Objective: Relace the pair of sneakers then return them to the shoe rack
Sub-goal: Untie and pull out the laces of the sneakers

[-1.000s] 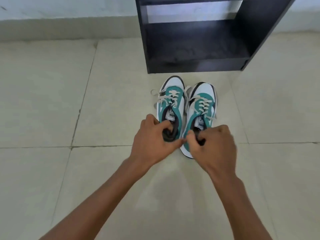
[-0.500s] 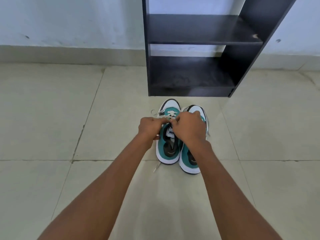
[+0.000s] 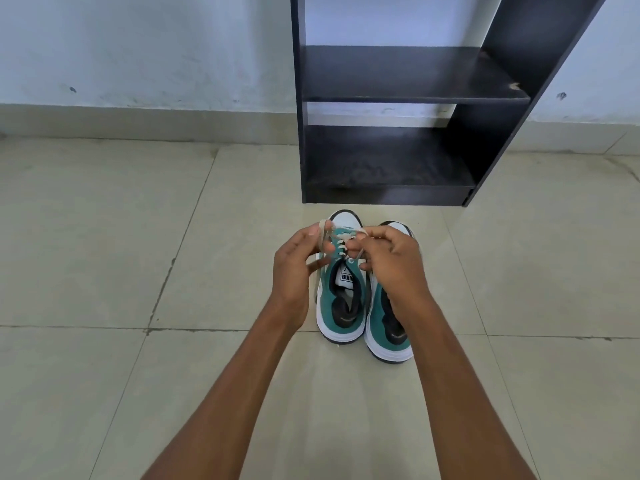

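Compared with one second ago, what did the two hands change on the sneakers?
The left hand and right hand left the heel openings, moved forward to the toes, and took hold of the beige lace of the left teal-and-white sneaker. Both sneakers stayed side by side on the tiled floor before the black shoe rack.

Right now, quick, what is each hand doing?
Left hand: closed, pinching the lace of the left sneaker.
Right hand: closed, pinching the other end of that lace.
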